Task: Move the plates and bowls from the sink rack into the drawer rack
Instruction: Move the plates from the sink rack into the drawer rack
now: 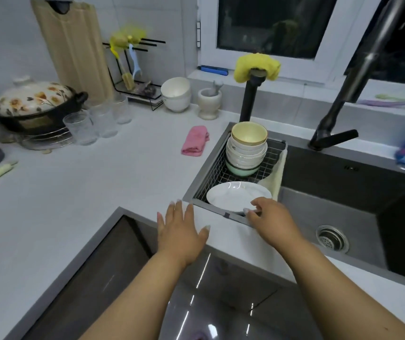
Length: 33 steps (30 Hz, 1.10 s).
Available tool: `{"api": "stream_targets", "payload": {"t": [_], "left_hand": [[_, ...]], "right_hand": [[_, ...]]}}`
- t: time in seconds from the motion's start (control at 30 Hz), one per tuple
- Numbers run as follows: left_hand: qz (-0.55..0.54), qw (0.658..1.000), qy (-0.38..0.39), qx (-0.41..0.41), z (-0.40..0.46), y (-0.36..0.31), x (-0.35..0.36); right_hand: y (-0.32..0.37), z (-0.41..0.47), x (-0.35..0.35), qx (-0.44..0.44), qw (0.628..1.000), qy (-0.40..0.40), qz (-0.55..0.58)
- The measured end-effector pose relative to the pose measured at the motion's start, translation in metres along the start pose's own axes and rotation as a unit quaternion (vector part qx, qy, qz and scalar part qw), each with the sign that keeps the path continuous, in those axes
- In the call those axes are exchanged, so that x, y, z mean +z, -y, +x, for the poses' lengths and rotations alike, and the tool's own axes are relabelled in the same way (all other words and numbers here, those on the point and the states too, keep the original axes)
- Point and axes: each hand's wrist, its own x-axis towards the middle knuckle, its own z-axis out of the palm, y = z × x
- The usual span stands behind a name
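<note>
Nearest the camera: two bare forearms reach forward over a glossy dark surface point(221, 298) set into the white counter point(73, 192).

Left hand point(182, 231): flat, palm down, fingers spread apart, holding nothing. It sits over the counter edge, just left of the sink rack.

Right hand point(270, 219): fingers curled onto the near rim of the white plate point(236, 196), thumb side on the rim's upper face. Contact is plain; whether the pinch is fully closed under the rim cannot be told (the underside is hidden by the hand).

The plate lies roughly flat at the near end of the wire sink rack point(215, 173), which hangs in the left end of the dark sink point(344, 192). A pale cloth point(276, 175) drapes over the rack's right edge. The drain point(331, 239) shows in the sink floor to the right of the right hand.

Farther back in the same rack: a stack of bowls point(245, 153), white ones nested on a green one at the bottom, a yellowish bowl on top.

Beyond the rack: a pink cloth point(195, 141) on the counter, a black faucet point(348, 82), a yellow cloth point(258, 67) draped over a black post.

Back of the counter: clear glasses point(98, 121), a flowered lidded pot point(32, 104), white bowls point(175, 94), a mortar and pestle point(210, 101), a cutting board point(73, 50) leaning on the wall.
</note>
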Motion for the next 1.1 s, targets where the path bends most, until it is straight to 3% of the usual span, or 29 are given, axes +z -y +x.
{"api": "stream_targets", "payload": {"t": [0.27,0.73,0.97,1.1], "left_hand": [[0.025,0.999,0.035,0.023,0.058,-0.001,0.029],[0.059,0.998,-0.014,0.029,0.067,-0.001,0.040],[0.063,0.998,-0.008,0.027,0.067,-0.002,0.040],[0.076,0.997,-0.010,0.026,0.067,-0.002,0.041]], "right_hand": [[-0.019,0.047,0.021,-0.007,0.994,0.028,-0.105],[-0.040,0.072,0.026,-0.048,0.983,0.098,-0.149],[-0.038,0.068,0.028,-0.124,0.979,0.031,-0.156],[-0.039,0.073,0.024,-0.165,0.974,-0.062,-0.139]]}}
